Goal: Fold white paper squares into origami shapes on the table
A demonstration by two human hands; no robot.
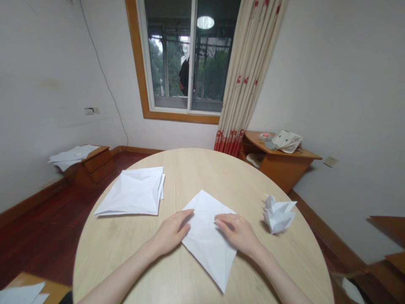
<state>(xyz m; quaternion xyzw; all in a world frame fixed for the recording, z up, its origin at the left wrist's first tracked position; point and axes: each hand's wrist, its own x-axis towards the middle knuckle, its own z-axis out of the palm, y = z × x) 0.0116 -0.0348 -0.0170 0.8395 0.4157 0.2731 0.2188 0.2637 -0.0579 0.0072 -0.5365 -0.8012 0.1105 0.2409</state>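
White sheet (210, 240): on the tabletop (196, 169), between both hands
Left hand (172, 232): fingers released, resting at the sheet's left edge
Right hand (238, 234): fingers released, on its right side
Paper stack (136, 192): far left
Folded piece (278, 216): right

Single head-worn view, looking forward and down from above the near side of the bench (110, 245). The left hand (173, 230) and right hand (238, 232) lie close to the lens, below centre, their forearms entering from the lower border. The bench fills the lower middle, far rim complete, near rim cropped. The window (191, 55) stands farther off at upper centre; the wide field takes in the left wall (57, 63) and right wall (341, 84), both slanting.
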